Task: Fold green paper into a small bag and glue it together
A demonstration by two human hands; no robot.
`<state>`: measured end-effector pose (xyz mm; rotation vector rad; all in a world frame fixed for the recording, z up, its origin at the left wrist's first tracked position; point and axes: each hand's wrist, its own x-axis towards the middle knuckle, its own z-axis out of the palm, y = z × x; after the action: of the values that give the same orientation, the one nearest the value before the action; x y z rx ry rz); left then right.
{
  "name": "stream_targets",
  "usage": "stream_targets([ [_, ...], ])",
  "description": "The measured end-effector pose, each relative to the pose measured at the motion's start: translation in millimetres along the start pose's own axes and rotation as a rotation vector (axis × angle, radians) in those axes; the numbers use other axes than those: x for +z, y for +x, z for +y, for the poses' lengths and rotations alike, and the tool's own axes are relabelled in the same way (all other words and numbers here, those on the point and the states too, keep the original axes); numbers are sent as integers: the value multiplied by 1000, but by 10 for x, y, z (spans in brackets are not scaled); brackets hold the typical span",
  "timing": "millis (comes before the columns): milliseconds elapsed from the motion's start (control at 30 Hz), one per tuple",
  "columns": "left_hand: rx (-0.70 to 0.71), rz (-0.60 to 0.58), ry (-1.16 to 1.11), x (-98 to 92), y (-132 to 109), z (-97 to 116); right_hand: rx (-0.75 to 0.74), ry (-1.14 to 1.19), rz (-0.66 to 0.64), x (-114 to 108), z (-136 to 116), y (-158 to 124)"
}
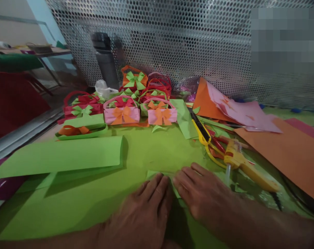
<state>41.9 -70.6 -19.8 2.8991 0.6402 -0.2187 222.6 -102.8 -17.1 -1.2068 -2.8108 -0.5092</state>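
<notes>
A small piece of green paper [157, 174] lies on the green surface, mostly hidden under my two hands. My left hand [149, 204] bears down on it from the left, its fingers pressed together and pointing away from me. From the right, my right hand [203, 188] grips the same paper with bent fingers. The fingertips of both hands nearly meet over it, and the thumbs are largely hidden. Just beyond my right hand lies a yellow glue gun [250, 167], beside yellow-handled scissors [203, 133].
Small paper handbags with bows, one a pink bag [133, 116], stand in rows ahead. A folded green sheet [68, 152] lies left. Orange sheets [284, 148] and pink sheets [240, 107] lie right. A dark bottle [106, 65] stands before a perforated metal panel [185, 38].
</notes>
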Motion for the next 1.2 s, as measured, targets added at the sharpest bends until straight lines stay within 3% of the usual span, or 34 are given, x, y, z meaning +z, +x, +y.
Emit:
stream_targets([
  [200, -83, 37, -82, -76, 46, -11, -71, 2, -160, -68, 71, -84],
  [367, -54, 51, -89, -15, 53, -49, -67, 218, -295, -130, 286, -148],
  [433, -32, 71, -50, 27, 44, -63, 19, 315, -390, -188, 420, -121],
  [500, -17, 74, -10, 50, 33, -67, 214, 286, -396, -208, 534, -76],
  [600, -19, 18, 39, 36, 23, -54, 309, 326, -379, -155, 602, -4],
  [733, -57, -53, 66, -4, 25, -30, 275, 444, -372, -67, 556, 49],
  [867, -44, -84, 62, -31, 33, -25, 129, 454, -328, -69, 526, -13],
  [1000, -49, -134, 14, -95, 61, -1, -46, 274, -260, -84, 389, -112],
  [1200, -127, -71, -31, -144, 87, 50, 9, -87, -265, -25, 39, -112],
])
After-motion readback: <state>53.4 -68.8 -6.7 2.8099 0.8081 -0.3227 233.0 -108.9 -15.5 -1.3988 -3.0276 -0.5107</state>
